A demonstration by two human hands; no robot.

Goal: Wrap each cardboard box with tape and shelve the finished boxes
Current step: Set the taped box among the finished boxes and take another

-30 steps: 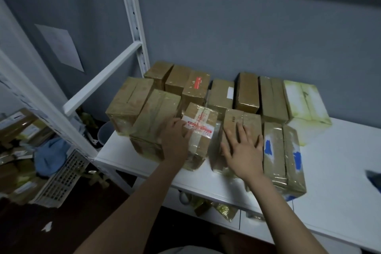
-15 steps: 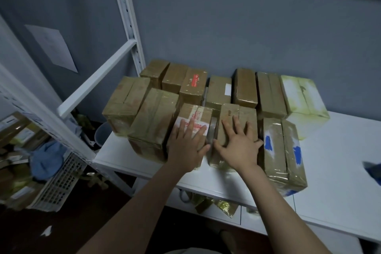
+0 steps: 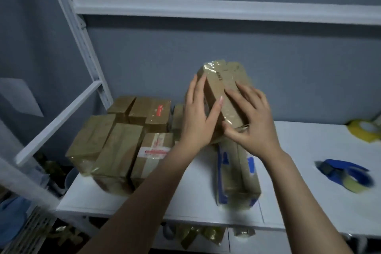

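A tape-wrapped cardboard box (image 3: pixel 223 90) is raised above the white shelf (image 3: pixel 299 146), tilted. My left hand (image 3: pixel 198 117) holds its left side with the thumb across the front face. My right hand (image 3: pixel 250 118) grips its lower right end, fingers spread over the face. Below them a wrapped box with blue tape marks (image 3: pixel 237 177) lies on the shelf. To the left stands a group of wrapped boxes (image 3: pixel 119 150), one with a red and white label (image 3: pixel 154 150).
A blue tape dispenser (image 3: pixel 346 175) lies on the shelf at the right, a yellow tape roll (image 3: pixel 365 130) behind it. A white shelf beam (image 3: pixel 226 11) runs overhead and a white upright (image 3: pixel 82 47) stands at the left. More items sit under the shelf.
Both hands were pressing flat on boxes lying on the shelf; now they have lifted one wrapped box up off the shelf. The view has tilted up and right.
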